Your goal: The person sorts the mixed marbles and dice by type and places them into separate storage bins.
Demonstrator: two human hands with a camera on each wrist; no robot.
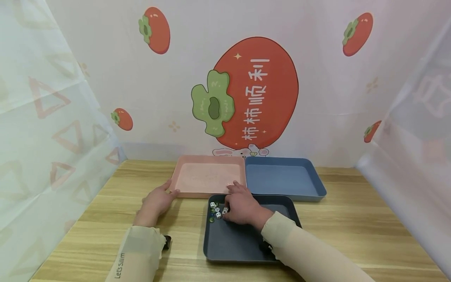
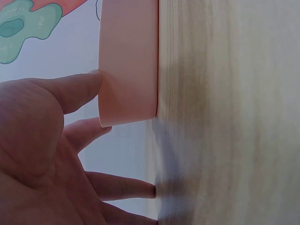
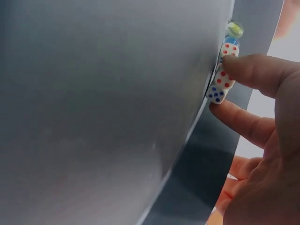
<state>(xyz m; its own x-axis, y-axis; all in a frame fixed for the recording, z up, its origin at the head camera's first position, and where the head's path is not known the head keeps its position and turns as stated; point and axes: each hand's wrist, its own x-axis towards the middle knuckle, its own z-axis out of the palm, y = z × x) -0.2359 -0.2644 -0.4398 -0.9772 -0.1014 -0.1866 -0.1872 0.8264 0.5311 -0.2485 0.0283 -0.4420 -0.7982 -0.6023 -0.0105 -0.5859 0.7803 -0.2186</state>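
Note:
My right hand (image 1: 243, 205) reaches into the left back corner of the dark tray (image 1: 232, 243). Its thumb and index finger pinch a white die (image 3: 224, 80) with red and blue pips, close against the tray wall. More dice (image 1: 213, 205) and several glass marbles (image 1: 211, 220) sit beside those fingertips. The other fingers extend toward the front rim of the pink tray (image 1: 197, 194), near a small white die (image 1: 228, 184) inside it. My left hand (image 1: 158, 199) touches the pink tray's left front corner, thumb on the front rim and straight index finger at the side; the remaining fingers are spread.
A blue tray (image 1: 282, 178) stands against the pink tray's right side, both behind the dark tray on the wooden table (image 1: 352, 227). A printed curtain (image 1: 317, 117) hangs behind and on both sides. A small black object (image 1: 167, 242) shows beside the left sleeve.

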